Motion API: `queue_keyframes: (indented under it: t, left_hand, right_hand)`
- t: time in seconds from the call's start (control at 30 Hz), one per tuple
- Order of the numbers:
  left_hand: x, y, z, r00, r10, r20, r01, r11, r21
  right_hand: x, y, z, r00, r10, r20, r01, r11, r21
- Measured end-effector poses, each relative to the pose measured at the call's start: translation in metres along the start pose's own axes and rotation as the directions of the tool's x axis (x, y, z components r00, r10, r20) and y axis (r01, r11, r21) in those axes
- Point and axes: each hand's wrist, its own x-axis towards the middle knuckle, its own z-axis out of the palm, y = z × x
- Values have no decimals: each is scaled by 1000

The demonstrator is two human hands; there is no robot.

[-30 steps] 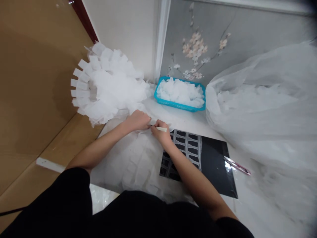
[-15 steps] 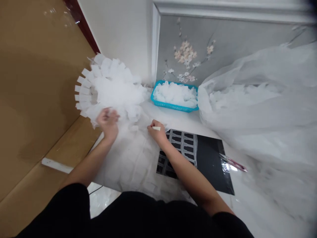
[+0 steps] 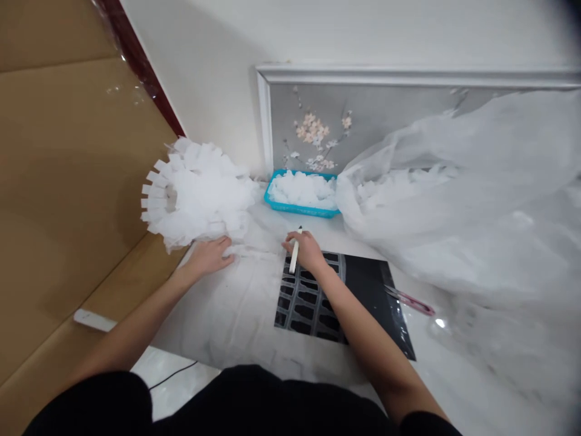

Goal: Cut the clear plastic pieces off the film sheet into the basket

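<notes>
Avoid swinging the dark-tipped pale tool (image 3: 295,249), pinched in the right hand (image 3: 309,250) over the far edge of the black sheet (image 3: 368,281), toward the white frilled heap (image 3: 202,194) beside the loosely spread left hand (image 3: 210,257), for risk of snagging.

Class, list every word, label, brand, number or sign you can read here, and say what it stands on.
None can be read.
Pale pen in the right hand: no lettering can be made out.
Blue basket: any marks on its side are too small to read.
Pink-handled tool: too small to tell.
</notes>
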Motion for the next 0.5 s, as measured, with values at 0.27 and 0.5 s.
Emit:
queue_keyframes:
  t: [0.27,0.5]
  left_hand:
    - [5,13,-15,998,-69,13,69,997,-34]
    - [-5,70,-49,956,-268,-122,89,659,-747]
  right_hand:
    - [-12,13,-9,1000,-24,6,23,999,49]
    - [-42,-7,-34,979,66,-194,26,898,440]
